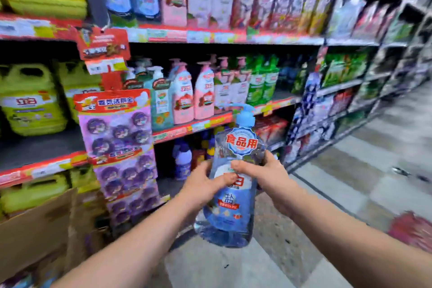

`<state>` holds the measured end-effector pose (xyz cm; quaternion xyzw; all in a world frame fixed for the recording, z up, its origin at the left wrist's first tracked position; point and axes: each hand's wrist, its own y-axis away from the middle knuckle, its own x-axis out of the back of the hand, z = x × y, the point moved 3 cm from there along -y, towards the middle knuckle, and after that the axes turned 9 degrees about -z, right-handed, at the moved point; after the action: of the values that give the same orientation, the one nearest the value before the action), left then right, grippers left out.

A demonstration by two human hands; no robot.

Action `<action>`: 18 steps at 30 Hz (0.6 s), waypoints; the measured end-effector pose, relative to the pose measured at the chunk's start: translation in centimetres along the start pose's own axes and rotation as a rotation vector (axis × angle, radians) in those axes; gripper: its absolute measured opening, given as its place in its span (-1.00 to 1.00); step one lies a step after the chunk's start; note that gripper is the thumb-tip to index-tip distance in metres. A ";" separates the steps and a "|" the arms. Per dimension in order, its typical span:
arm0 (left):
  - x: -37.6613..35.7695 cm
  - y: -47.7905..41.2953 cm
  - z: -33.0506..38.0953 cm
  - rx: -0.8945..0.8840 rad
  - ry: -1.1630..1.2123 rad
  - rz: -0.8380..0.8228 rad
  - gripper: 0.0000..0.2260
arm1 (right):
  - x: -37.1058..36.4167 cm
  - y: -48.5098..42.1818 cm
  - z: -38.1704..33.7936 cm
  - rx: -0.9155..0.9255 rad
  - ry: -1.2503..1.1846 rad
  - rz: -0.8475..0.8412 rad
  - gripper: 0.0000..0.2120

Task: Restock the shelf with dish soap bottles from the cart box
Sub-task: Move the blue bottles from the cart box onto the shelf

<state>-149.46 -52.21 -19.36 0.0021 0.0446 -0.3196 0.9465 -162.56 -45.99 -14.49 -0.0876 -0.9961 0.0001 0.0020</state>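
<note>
In the head view, the clear blue plastic dish soap bottle with a light blue pump top (233, 182) is held in the air in front of the shelves, over the aisle floor. Its long axis is nearly upright, with the pump on top and the base low, towards the person. The left hand (203, 184) grasps the bottle's middle from the left, thumb across the label. The right hand (259, 170) grasps the shoulder from the right, a little higher. Both forearms reach forward, almost straight.

The middle shelf with the red price strip (194, 127), where pink and green pump bottles (203, 91) stand, lies ahead of and above the bottle. I judge the bottle must go up and forward, and both hands look equally near. The brown cardboard box (35, 229) is low on the left.
</note>
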 end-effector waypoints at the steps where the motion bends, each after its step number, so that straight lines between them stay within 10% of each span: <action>1: -2.5 -0.8 -0.2 -0.004 0.011 -0.031 -0.80 | 2.4 0.8 -0.1 -0.005 0.002 0.030 -0.70; 18: -26.7 -20.4 -3.4 0.053 -0.014 -0.444 -0.85 | 30.7 -0.8 1.7 0.020 -0.108 0.365 -0.78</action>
<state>-183.23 -52.12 -19.96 0.0148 0.0290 -0.5214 0.8527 -192.94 -41.45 -16.05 -0.2668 -0.9623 0.0149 -0.0507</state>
